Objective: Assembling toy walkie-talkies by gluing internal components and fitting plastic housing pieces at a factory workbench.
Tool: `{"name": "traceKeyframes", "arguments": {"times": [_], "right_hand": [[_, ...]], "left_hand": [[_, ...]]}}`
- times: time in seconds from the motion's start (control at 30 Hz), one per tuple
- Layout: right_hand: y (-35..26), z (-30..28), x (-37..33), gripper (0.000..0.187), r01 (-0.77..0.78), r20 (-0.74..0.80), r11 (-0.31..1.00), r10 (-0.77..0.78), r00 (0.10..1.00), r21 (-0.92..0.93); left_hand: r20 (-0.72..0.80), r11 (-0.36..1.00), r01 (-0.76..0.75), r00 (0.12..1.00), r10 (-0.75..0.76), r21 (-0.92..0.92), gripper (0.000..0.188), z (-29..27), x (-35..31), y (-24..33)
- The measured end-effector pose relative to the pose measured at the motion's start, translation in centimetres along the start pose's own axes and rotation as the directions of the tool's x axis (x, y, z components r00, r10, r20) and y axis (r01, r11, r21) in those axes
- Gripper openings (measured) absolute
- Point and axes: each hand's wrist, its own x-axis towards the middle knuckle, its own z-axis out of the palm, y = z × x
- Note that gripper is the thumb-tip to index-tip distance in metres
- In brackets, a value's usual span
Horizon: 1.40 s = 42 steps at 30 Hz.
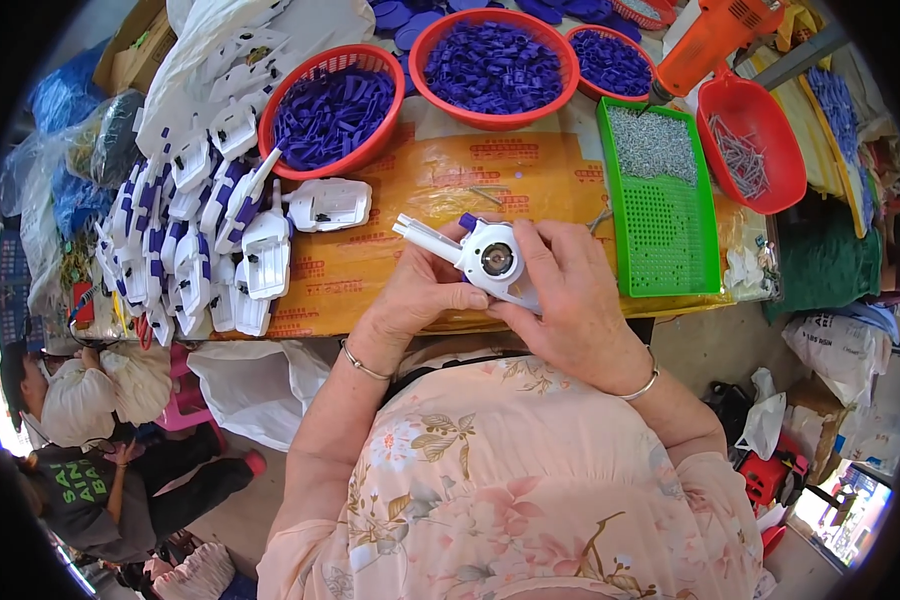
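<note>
Student: What is grasped here?

Tutor: A single white casing (494,262), held in both grips. The left grip (422,288) closes on its left side, thumb along the near edge; the right grip (575,285) clasps its right side.

Student: Which features show?

Tutor: A dark round centre, a purple piece (468,222) at the far edge, and a narrow white stem (428,238) pointing up and left.

Student: Where is it?

Tutor: Over the near part of the counter (330,275), before the person's floral blouse (530,450).

Student: And farther out?

Tutor: Left, a heap of white-and-purple casings (195,235); beyond, a row of red baskets (495,122) of purple parts (495,65); right, a green tray (665,240) with small metal pieces (655,145) at its far end, beside a red container (775,185) of long metal pins (740,160).
</note>
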Motion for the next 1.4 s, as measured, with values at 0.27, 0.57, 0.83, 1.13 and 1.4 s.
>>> {"name": "traceKeyframes", "arguments": {"times": [0.27,0.57,0.83,1.13,1.4], "right_hand": [[0.3,0.1,0.0,0.067,0.055,-0.006,0.998,-0.055,0.998,0.020],[-0.1,-0.4,0.2,0.066,0.029,0.048,1.000,-0.029,0.998,-0.003],[0.1,0.2,0.0,0.066,0.027,0.034,0.999,-0.025,0.999,-0.041],[0.2,0.8,0.2,0.067,0.040,0.008,0.997,-0.040,0.999,-0.069],[1.7,3.0,-0.5,0.071,0.134,-0.159,0.987,-0.147,0.976,-0.094]], "left_hand": [[-0.013,1.000,-0.001,1.000,0.001,-0.028,0.081,0.0,-0.2,0.2],[-0.005,1.000,0.003,1.000,-0.003,-0.005,0.081,-0.2,-0.2,0.0],[-0.006,0.999,-0.034,0.999,0.034,-0.016,0.081,0.2,-0.1,-0.1],[0.033,0.992,-0.128,0.991,0.127,0.017,0.076,0.5,-0.2,-0.1],[-0.066,0.959,-0.228,0.968,0.242,0.169,0.059,1.5,-0.5,-0.3]]}}
